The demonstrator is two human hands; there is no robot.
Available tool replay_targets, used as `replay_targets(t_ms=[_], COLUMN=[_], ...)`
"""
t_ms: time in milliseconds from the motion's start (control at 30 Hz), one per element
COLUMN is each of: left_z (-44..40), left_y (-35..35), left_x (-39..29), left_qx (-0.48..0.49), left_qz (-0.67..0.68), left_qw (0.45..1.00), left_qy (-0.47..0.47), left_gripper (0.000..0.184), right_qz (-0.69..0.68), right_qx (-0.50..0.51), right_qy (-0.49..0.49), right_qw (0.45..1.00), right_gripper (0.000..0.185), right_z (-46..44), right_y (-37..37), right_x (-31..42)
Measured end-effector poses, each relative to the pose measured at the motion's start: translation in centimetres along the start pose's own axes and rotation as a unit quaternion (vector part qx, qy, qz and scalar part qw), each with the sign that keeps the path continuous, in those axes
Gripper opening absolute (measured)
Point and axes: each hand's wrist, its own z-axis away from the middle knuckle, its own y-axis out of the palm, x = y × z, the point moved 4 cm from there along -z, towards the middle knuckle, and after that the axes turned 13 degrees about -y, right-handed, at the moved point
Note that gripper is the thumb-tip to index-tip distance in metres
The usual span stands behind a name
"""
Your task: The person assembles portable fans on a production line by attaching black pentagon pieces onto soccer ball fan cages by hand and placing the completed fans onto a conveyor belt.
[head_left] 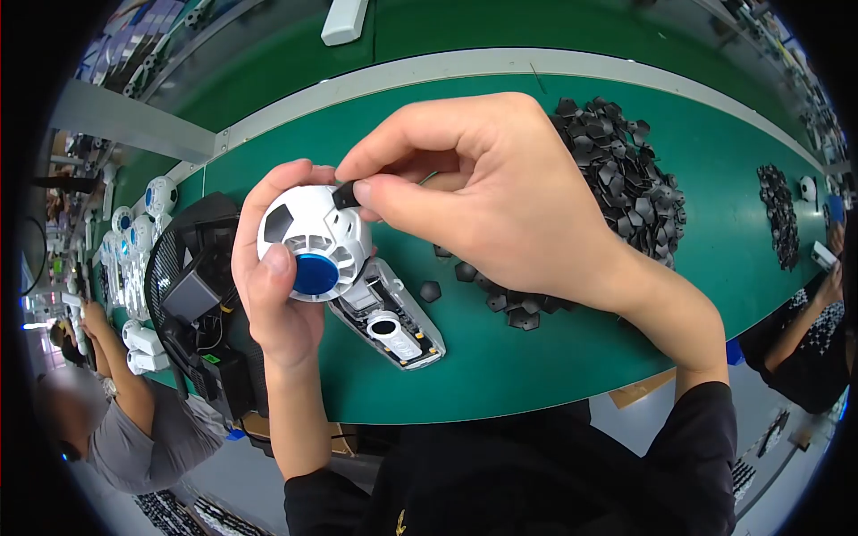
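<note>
My left hand (279,277) is wrapped round a white ball-shaped housing (308,214), which has a blue round disc (315,274) and vents at its lower side and a dark pentagon on its face. Between the thumb and fingers of my right hand (465,179) is a small black piece (345,195), held against the upper right of the ball. Below the ball lies a grey elongated part (389,314) with a white round piece in its open side. It cannot be made out whether ball and part are joined.
Black pentagon pieces (626,170) lie heaped on the green table (375,393), with a smaller heap (779,214) far right. A black bin (210,295) with devices stands left. White housings (134,241) are beyond it. One person (134,429) is at left, another (804,339) at right.
</note>
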Motion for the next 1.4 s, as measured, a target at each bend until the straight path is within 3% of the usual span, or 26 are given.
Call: replay_targets(t_ms=[233,300,500,733,800,1100,1400], left_z=[0.3,0.5,0.6,0.9,0.9,0.9,0.6], left_y=[-0.4,-0.3,-0.3,-0.4,-0.8,-0.1,0.7], left_x=[-0.4,-0.4,-0.6,-0.6,-0.4,0.0,-0.2], left_qx=[-0.061,-0.075,-0.09,-0.063,-0.05,0.013,-0.057], left_qz=[-0.116,-0.131,-0.147,-0.125,-0.114,-0.045,-0.068], left_qw=[0.988,0.985,0.98,0.98,0.982,0.987,0.991], left_qy=[0.075,0.085,0.104,0.142,0.141,0.154,0.103], left_gripper=[0.054,0.054,0.053,0.054,0.054,0.049,0.05], right_qz=[0.035,0.146,0.271,0.124,0.039,-0.189,-0.144], right_qx=[-0.019,-0.015,0.063,0.056,0.074,0.127,0.122], right_qy=[-0.049,-0.148,-0.224,-0.21,-0.054,0.183,0.193], right_qw=[0.998,0.978,0.934,0.968,0.995,0.956,0.963], right_gripper=[0.007,0.007,0.012,0.012,0.017,0.021,0.024], right_z=[0.6,0.7,1.3,0.9,0.7,0.3,0.3], right_y=[0.5,0.7,1.5,1.1,0.9,1.0,0.7], right_x=[-0.4,-0.1,0.8,0.8,0.2,-0.8,-1.0])
